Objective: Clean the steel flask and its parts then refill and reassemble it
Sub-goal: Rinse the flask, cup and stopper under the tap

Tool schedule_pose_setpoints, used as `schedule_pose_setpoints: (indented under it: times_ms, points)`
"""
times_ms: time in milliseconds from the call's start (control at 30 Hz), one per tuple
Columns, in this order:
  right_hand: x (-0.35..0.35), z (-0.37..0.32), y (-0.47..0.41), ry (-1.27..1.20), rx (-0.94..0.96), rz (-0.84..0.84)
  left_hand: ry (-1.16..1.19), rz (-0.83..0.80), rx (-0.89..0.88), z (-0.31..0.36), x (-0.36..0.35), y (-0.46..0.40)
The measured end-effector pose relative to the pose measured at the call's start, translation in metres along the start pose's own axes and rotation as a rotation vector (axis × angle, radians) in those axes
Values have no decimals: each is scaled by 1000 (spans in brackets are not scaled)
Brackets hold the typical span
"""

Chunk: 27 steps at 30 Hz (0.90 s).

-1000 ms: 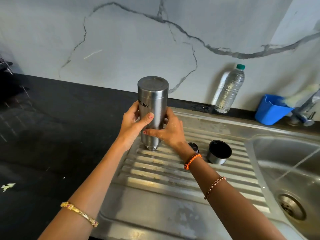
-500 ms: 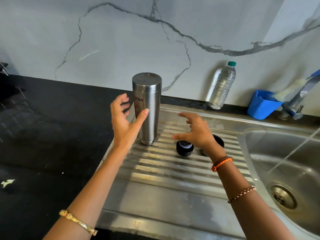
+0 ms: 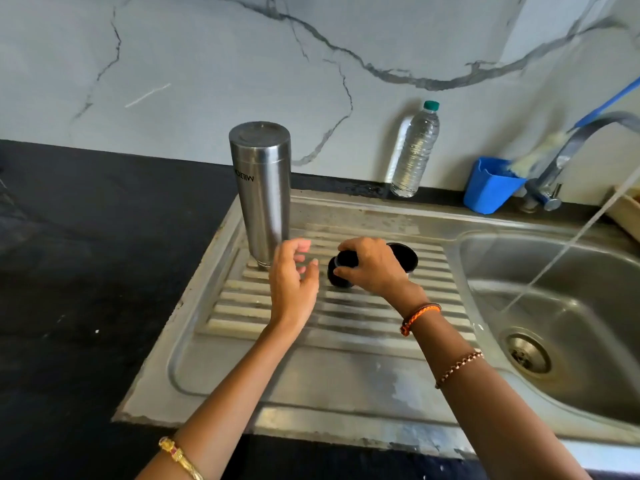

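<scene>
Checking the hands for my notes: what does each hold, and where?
Right hand grips the black stopper from above, round its top. Left hand holds nothing.

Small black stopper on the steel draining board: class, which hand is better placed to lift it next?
Right. The right hand already pinches the small black stopper. The left hand hovers beside it, fingers loose, holding nothing, apart from the upturned steel flask.
</scene>
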State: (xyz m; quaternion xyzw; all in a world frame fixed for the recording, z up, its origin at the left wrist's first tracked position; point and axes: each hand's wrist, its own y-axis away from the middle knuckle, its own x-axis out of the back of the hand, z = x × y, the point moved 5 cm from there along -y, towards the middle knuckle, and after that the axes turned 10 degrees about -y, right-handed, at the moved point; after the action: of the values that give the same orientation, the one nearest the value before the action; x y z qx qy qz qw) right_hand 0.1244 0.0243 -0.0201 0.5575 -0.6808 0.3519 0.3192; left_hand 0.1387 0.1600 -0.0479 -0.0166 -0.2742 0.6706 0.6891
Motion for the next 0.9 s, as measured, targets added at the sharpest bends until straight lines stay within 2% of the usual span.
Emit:
schedule_pose_setpoints:
  times_ms: [133,267,367,533,633,767,900]
  points:
    - [24,1,23,-257,-4,178,78,-100,222,1,-18,17]
    - [78,19,42,-631,-65,383,486,-302,514,39,-47,14]
    - [111,52,72,-800,-122,466,671,-434,566,79,-85,23]
    - [145,128,125,-848,-221,679,745,-631,480,131,-164,51]
    - [162,172,143,-779,-276,740,762,-683,525,147,-221,69]
    - [184,233,170,-499,-361,747,779,-675,640,169,-300,111]
    - [200,272,169,-375,-208,720,711,-576,754,180,-358,125]
